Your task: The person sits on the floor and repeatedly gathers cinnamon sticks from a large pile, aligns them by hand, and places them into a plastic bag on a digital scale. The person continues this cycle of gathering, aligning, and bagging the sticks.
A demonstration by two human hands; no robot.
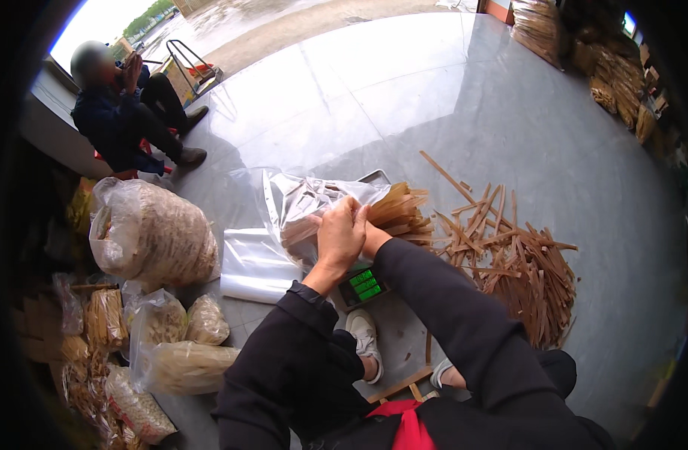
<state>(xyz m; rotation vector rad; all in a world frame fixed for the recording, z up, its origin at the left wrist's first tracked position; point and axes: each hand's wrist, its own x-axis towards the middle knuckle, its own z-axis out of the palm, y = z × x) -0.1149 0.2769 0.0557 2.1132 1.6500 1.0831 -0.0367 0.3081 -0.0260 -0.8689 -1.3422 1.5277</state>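
A clear plastic bag point(303, 199) lies on its side in front of me, with flat brown strips showing through it. A bundle of tan strips point(401, 211) sticks out of its right end. My left hand point(339, 235) is closed on the bag's plastic near its mouth. Pressed close against it, my right hand point(370, 238) has its fingers bent at the same edge, partly hidden behind the left. Beneath the bag sits a digital scale point(353, 293) with a lit green display; a corner of its metal tray shows at the far side.
Loose brown strips point(528, 277) are heaped on the floor at right. Flat plastic bags point(255, 262) lie left of the scale. A large filled sack point(156, 232) and several smaller bags point(190, 367) stand at left. Another person point(126, 112) sits at far left; stacked bundles point(618, 82) line the far right.
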